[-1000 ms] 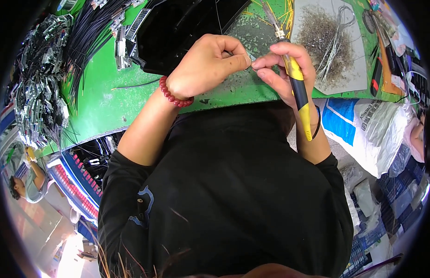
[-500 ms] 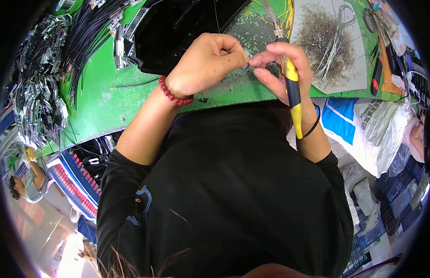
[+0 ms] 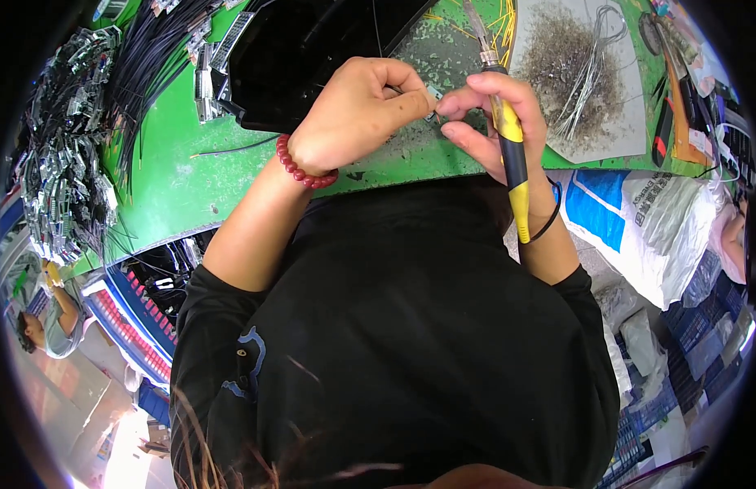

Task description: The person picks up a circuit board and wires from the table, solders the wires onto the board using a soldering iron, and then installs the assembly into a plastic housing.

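Pinching a tiny metal part [image 3: 433,95] between thumb and forefinger, the left hand [image 3: 358,114] presents it just above the green table [image 3: 174,179], while the right hand [image 3: 492,122] meets it fingertip to fingertip and keeps a yellow-and-black soldering iron [image 3: 512,159] clenched along its palm, tip pointing away. Doing this well probably calls for steady wrists, a light pinch, and keeping the iron's tip clear of the fingers. Counted: two hands, one iron, one small part, one red bead bracelet [image 3: 300,167], one black tray [image 3: 313,49], one white sheet [image 3: 631,122] of wire scraps, one bundle of black wires [image 3: 150,57].
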